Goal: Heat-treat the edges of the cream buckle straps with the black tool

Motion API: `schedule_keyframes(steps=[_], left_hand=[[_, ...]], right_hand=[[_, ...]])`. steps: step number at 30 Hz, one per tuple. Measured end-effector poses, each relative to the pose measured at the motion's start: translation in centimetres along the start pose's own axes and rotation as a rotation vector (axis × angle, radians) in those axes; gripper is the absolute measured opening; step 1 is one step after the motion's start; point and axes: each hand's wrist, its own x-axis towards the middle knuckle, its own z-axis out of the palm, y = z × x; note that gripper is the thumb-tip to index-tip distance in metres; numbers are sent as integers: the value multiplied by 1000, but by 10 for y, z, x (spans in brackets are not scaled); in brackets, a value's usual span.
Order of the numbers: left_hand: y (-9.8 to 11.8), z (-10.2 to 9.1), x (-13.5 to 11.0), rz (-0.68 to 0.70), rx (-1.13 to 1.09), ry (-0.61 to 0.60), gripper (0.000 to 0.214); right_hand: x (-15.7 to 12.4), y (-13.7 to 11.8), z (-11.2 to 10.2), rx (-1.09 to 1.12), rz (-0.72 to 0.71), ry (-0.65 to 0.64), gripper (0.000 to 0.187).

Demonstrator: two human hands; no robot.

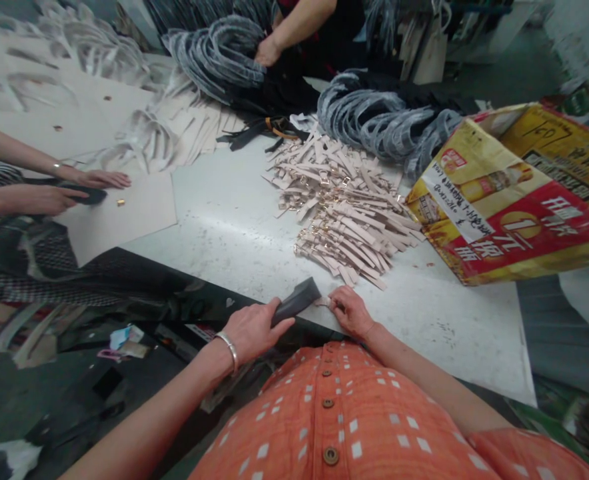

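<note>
My left hand (257, 331), with a silver bangle at the wrist, is wrapped round a black hand tool (298, 300) with a thick handle and a wider, flat end. Its exact kind does not show. The tool's end points at a small pale beige strap (323, 302) near the table's front edge. My right hand (350, 311) pinches that strap, with fingers curled and knuckles up. Just beyond my hands lies a heap of beige straps with gold-coloured buckles (347, 213).
A yellow and red cardboard box (514, 200) stands on the right of the white table (214, 213). Grey wrapped handles (374, 123) lie behind the straps. At left, a co-worker's hands (94, 180) work on a beige panel (139, 217); another person's hand (268, 51) is at the back.
</note>
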Motion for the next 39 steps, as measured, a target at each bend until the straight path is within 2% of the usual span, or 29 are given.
schedule_keyframes(steps=[2,5,13,18,20,23,28,35,39], left_hand=[[-15,-2,-1,-47,-14,2,53],[-25,-3,-2,-33,-4,-29,53],[-5,-5,8,30,9,-33,53],[-21,-3,7,59,-71,-62,56],[-26,-1,6,64,-62,-65,58],[-21,1,7,66,-22,-47,57],[-10,4,13,72,-65,-19,54],[-32,3,2,22,-176,15,55],[-30,-2,-5,23,-195,-4,54]], right_hand=[[0,0,0,-9,-2,3,13],[1,-3,-1,-25,4,6,10],[3,-4,-2,-63,21,-24,8],[2,-4,0,-97,12,-18,6],[2,-5,-1,-107,8,-23,12],[2,-7,-1,-128,-4,-32,21],[4,-8,0,-152,-9,-16,19],[0,-12,-2,-266,6,-36,10],[-10,-9,-9,-291,-26,0,13]])
